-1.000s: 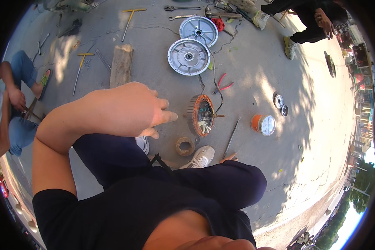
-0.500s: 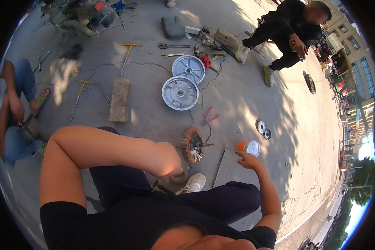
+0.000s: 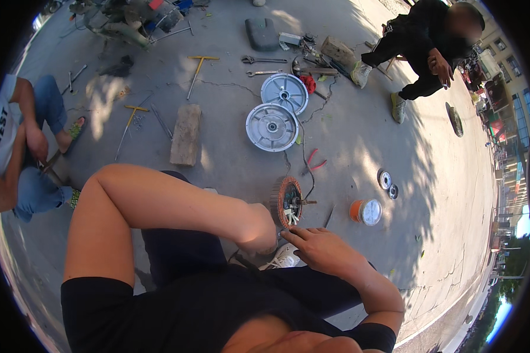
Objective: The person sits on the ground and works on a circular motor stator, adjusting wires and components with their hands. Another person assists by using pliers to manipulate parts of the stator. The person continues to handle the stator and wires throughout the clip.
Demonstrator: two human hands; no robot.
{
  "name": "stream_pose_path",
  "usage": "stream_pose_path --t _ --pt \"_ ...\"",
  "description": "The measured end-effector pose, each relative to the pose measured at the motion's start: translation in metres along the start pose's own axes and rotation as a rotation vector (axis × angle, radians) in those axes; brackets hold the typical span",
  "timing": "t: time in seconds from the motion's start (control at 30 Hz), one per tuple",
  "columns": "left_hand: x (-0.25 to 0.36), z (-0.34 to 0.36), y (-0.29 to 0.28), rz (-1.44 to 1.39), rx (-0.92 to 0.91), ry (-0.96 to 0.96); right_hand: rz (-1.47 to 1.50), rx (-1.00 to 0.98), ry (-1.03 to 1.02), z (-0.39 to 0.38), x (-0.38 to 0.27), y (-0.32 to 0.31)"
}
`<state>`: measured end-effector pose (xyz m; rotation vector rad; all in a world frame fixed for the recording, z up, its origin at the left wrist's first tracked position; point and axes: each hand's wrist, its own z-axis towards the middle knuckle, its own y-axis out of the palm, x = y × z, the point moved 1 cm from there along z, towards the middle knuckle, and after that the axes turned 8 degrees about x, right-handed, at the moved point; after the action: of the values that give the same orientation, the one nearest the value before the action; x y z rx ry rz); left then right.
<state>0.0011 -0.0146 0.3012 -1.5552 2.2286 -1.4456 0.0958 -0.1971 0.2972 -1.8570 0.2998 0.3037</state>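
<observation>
My left hand (image 3: 260, 232) is closed low in front of me, its back toward me. What its curled fingers hold is hidden. My right hand (image 3: 324, 250) reaches in from the right, fingers stretched out, fingertips close beside the left hand; whether they touch is unclear. Just beyond both hands a copper-wound motor stator (image 3: 287, 202) stands on edge on the ground, a shaft and dark cable at its side. To the right stands a round tub (image 3: 365, 212) with an orange side and a pale top. A thin metal rod (image 3: 330, 216) lies between tub and stator.
Two round silver motor covers (image 3: 272, 127) lie ahead, near pink-handled pliers (image 3: 315, 162). Two small metal rings (image 3: 385, 180) lie beyond the tub. Leftward are a wooden block (image 3: 185, 135) and a yellow T-handle wrench (image 3: 198, 73). People sit left (image 3: 32, 138) and far right (image 3: 418, 50).
My right hand has moved left from beside the tub to my left hand. A curved brownish piece seen below the left hand is now hidden. The whole view has shifted slightly.
</observation>
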Motion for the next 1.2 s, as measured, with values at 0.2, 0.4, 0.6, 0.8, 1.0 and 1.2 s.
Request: stream_pose_path --t 0.2,0.4,0.6,0.8,1.0,1.2 --pt "-0.001 0.009 -0.004 -0.016 -0.066 0.013 -0.131 -0.087 0.061 0.001 0.014 0.034" --pt "-0.005 0.016 -0.001 -0.074 -0.034 0.013 -0.046 -0.058 -0.005 0.009 0.02 0.04" --pt "-0.006 0.017 -0.007 -0.02 -0.033 0.059 -0.209 0.01 0.128 0.017 0.032 0.043" --pt "-0.01 0.013 -0.015 0.002 0.051 0.065 0.113 -0.134 0.037 0.02 0.035 0.044" --pt "-0.014 0.008 -0.009 0.01 0.08 0.058 0.082 -0.179 0.054 0.026 0.048 0.05" --pt "-0.015 0.011 -0.004 0.023 0.078 0.038 0.078 -0.168 0.11 0.029 0.045 0.045"
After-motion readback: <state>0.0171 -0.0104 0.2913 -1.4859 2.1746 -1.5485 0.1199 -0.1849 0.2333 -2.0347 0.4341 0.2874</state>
